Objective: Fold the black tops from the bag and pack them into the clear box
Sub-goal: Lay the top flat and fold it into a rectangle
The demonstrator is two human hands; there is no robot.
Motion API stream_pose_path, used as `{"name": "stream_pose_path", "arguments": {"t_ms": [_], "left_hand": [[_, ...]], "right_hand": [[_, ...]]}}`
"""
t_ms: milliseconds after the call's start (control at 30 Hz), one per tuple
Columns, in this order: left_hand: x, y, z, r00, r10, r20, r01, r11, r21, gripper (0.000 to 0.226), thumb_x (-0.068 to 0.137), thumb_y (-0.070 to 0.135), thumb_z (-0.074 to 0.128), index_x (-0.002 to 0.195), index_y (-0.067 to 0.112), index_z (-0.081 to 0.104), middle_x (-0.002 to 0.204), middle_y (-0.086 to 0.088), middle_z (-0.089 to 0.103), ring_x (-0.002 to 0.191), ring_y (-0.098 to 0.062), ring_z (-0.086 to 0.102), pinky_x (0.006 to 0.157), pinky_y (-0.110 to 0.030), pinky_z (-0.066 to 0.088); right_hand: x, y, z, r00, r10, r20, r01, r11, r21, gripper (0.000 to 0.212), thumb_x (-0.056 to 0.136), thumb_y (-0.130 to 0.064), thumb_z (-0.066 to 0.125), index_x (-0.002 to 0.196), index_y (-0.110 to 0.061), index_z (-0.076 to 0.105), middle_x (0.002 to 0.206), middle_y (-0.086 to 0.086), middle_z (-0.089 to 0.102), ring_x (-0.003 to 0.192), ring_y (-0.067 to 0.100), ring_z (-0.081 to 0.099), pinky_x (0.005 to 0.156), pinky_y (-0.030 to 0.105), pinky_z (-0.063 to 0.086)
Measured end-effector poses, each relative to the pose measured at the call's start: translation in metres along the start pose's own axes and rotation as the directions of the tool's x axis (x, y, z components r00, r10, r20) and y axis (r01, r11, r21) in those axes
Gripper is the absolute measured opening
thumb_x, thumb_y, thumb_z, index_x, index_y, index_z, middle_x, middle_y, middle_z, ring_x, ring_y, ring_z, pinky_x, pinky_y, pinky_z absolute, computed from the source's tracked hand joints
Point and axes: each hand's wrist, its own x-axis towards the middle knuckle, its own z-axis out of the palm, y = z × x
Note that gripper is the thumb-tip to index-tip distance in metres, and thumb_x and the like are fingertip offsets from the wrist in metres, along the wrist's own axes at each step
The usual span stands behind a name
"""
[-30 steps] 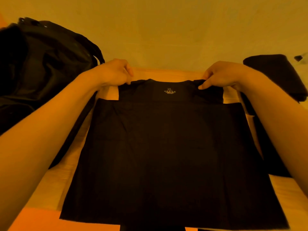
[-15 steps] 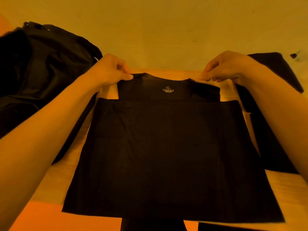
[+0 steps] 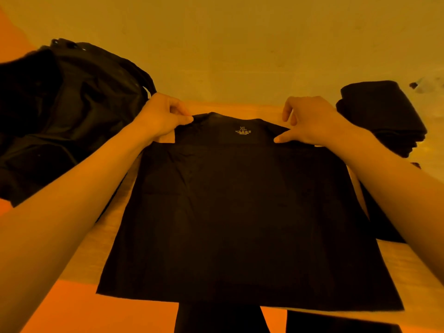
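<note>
A black top (image 3: 240, 212) lies flat on the wooden table (image 3: 79, 255), collar away from me, with an XL label (image 3: 243, 130) showing at the neck. My left hand (image 3: 165, 114) pinches the top's left shoulder between thumb and fingers. My right hand (image 3: 310, 121) is at the right shoulder, thumb down on the fabric and fingers curled over its far edge. The black bag (image 3: 72, 104) slumps at the left, touching my left forearm. I cannot make out the clear box.
A stack of folded black cloth (image 3: 382, 111) sits at the far right. More dark cloth (image 3: 384, 224) lies under my right forearm. A plain wall rises behind the table. The table's near edge runs just below the top's hem.
My right hand, lifted off the shoulder half a second ago, has come back down onto it. My left hand kept its pinch and shifted slightly.
</note>
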Motion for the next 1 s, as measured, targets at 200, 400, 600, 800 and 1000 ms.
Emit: {"name": "stream_pose_path", "arguments": {"t_ms": [200,400,600,800,1000], "left_hand": [[0.004,-0.007,0.008,1.000,0.008,0.014,-0.008,1.000,-0.013,0.018,0.087,0.026,0.080,0.102,0.018,0.073,0.090,0.003,0.066,0.085,-0.008,0.060,0.071,-0.020,0.046],[0.007,-0.008,0.015,0.998,0.061,-0.001,-0.061,0.998,0.011,0.022,0.089,0.026,0.078,0.110,0.017,0.075,0.099,0.001,0.067,0.095,-0.013,0.062,0.079,-0.023,0.047],[0.006,0.002,0.019,0.995,0.099,0.006,-0.099,0.995,-0.015,0.027,0.090,0.021,0.076,0.116,0.015,0.074,0.103,0.001,0.068,0.099,-0.011,0.063,0.085,-0.024,0.048],[0.013,0.004,0.022,0.997,0.080,0.015,-0.081,0.995,0.054,0.024,0.090,0.024,0.078,0.110,0.012,0.075,0.100,-0.003,0.069,0.095,-0.015,0.063,0.076,-0.022,0.047],[0.015,0.007,0.015,0.997,0.077,0.013,-0.077,0.997,-0.003,0.019,0.088,0.021,0.079,0.103,0.011,0.076,0.094,-0.004,0.067,0.084,-0.010,0.060,0.068,-0.015,0.046]], "right_hand": [[-0.006,0.012,0.010,0.993,-0.067,-0.094,0.064,0.997,-0.037,0.011,0.090,-0.027,0.074,0.097,-0.019,0.073,0.103,0.004,0.070,0.088,0.018,0.060,0.079,0.035,0.053],[0.003,0.016,0.011,0.972,0.068,-0.227,-0.054,0.996,0.065,0.011,0.098,-0.020,0.063,0.100,-0.015,0.072,0.103,0.008,0.070,0.088,0.022,0.060,0.071,0.034,0.047],[0.015,0.009,0.004,0.979,0.188,-0.081,-0.165,0.958,0.233,0.028,0.100,-0.032,0.060,0.120,-0.013,0.054,0.109,0.008,0.058,0.093,0.022,0.053,0.072,0.034,0.043],[0.026,0.010,0.003,0.968,0.244,0.056,-0.249,0.959,0.133,0.030,0.095,-0.028,0.068,0.114,-0.004,0.068,0.104,0.011,0.060,0.094,0.025,0.054,0.078,0.035,0.042],[0.031,0.011,-0.008,0.942,0.292,0.167,-0.328,0.906,0.267,0.032,0.093,-0.028,0.071,0.110,-0.001,0.067,0.108,0.015,0.062,0.103,0.029,0.055,0.083,0.037,0.043]]}}
